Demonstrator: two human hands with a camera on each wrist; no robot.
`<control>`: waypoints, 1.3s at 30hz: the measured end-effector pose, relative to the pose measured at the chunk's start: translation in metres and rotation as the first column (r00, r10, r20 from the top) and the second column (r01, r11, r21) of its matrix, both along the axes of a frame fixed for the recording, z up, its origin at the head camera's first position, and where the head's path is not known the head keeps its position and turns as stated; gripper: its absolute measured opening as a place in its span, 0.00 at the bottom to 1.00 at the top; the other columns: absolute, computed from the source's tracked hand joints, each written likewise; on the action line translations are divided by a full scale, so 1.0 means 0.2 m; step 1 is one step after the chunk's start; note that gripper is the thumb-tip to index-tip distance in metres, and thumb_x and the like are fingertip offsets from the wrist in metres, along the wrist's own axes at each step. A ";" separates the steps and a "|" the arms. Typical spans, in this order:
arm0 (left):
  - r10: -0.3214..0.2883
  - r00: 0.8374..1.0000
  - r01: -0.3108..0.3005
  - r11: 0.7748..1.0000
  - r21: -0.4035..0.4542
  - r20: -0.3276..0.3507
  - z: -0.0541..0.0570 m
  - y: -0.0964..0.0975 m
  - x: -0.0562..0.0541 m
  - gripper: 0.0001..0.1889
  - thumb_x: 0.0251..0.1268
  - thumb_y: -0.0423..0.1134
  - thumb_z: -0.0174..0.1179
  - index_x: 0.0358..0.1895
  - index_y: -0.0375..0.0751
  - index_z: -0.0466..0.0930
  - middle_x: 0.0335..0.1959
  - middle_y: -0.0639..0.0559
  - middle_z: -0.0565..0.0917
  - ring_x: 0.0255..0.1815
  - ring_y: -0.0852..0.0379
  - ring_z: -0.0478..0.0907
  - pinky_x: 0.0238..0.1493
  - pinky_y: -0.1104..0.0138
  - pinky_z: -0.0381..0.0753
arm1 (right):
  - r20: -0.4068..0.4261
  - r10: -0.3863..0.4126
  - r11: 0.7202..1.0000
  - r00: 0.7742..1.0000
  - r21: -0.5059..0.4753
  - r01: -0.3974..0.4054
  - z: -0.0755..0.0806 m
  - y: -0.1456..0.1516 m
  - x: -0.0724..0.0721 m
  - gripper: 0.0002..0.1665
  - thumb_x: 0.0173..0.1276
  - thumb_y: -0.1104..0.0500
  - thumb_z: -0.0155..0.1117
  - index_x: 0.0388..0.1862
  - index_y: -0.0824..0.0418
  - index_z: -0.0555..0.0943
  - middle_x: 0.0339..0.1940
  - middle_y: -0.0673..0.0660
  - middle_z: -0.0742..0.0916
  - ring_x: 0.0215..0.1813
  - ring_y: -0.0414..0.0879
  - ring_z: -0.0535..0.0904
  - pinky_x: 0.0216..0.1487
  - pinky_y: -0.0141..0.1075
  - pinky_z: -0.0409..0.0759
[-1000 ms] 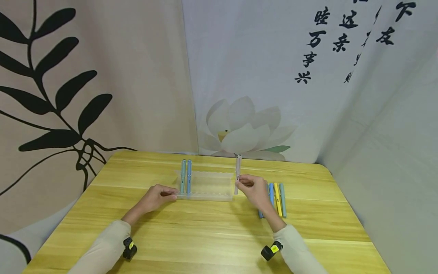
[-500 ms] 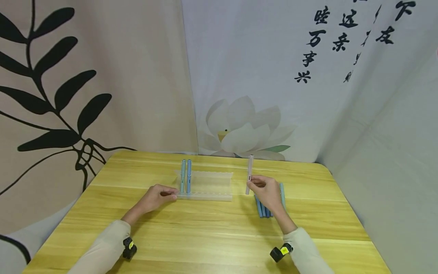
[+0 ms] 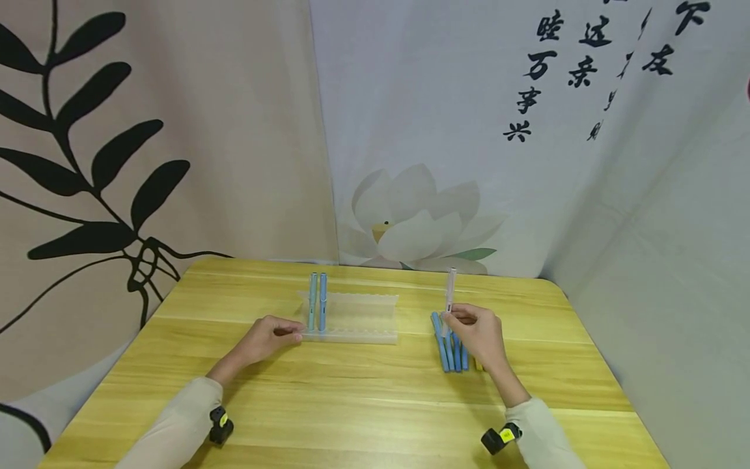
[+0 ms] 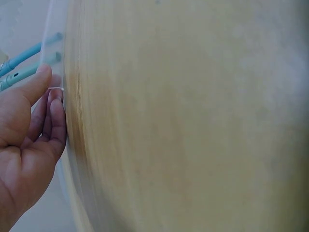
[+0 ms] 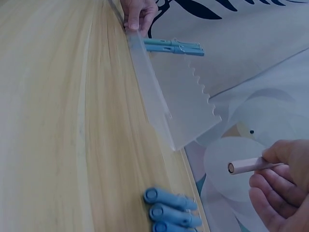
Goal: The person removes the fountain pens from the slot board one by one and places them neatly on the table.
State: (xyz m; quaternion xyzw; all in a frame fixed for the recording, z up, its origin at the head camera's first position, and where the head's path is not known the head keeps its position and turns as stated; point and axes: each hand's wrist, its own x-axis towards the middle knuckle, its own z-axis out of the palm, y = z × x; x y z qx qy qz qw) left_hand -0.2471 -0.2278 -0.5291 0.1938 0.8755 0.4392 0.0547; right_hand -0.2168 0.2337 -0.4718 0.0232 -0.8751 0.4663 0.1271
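Observation:
My left hand (image 3: pixel 272 339) pinches the left end of a frosted, see-through pen rack (image 3: pixel 363 319); thumb and fingers lie at its edge in the left wrist view. A light teal pen (image 3: pixel 312 299) and a blue pen (image 3: pixel 323 299) stand side by side in the rack's left part. Between thumb and fingers, my right hand (image 3: pixel 483 335) holds a pale pink pen (image 3: pixel 450 290), nearly upright. It is over several blue pens (image 3: pixel 439 342) lying in a row on the table. In the right wrist view the pink pen (image 5: pixel 244 166) is apart from the rack.
A yellow pen (image 3: pixel 478 365) shows only its near end, the rest hidden by my right hand. The wooden table (image 3: pixel 351 404) ends at a printed curtain (image 3: pixel 263 163) behind. Each wrist carries a black camera (image 3: pixel 221 426).
My right hand has moved rightward with the pink pen, from beside the rack's right end to over the lying pens. The left hand and the rack have stayed put.

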 end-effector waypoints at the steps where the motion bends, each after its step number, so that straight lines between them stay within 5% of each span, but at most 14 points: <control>1: -0.003 1.000 0.003 1.000 0.000 0.000 0.00 0.00 0.00 0.17 0.73 0.41 0.64 0.59 0.36 0.86 0.55 0.42 0.87 0.56 0.45 0.84 0.53 0.58 0.84 | 0.002 -0.002 1.000 1.000 -0.002 0.002 0.00 0.01 0.00 0.17 0.69 0.54 0.73 0.52 0.63 0.89 0.41 0.57 0.92 0.42 0.48 0.88 0.40 0.34 0.85; 14: -0.029 0.999 0.029 1.000 -0.002 -0.041 0.00 -0.01 0.01 0.18 0.74 0.41 0.63 0.59 0.33 0.85 0.55 0.39 0.87 0.55 0.44 0.85 0.51 0.58 0.85 | 0.038 -0.050 0.998 0.998 0.025 0.049 -0.01 0.15 0.05 0.18 0.70 0.52 0.72 0.53 0.62 0.88 0.42 0.58 0.92 0.43 0.50 0.89 0.38 0.30 0.83; 39: -0.043 0.999 0.044 0.998 0.035 -0.014 0.01 -0.02 0.01 0.19 0.74 0.41 0.64 0.60 0.33 0.84 0.55 0.40 0.87 0.56 0.45 0.84 0.51 0.61 0.84 | 0.084 -0.128 0.986 0.988 0.120 0.117 -0.08 0.41 0.12 0.21 0.71 0.52 0.71 0.53 0.66 0.88 0.44 0.63 0.91 0.45 0.56 0.89 0.36 0.29 0.82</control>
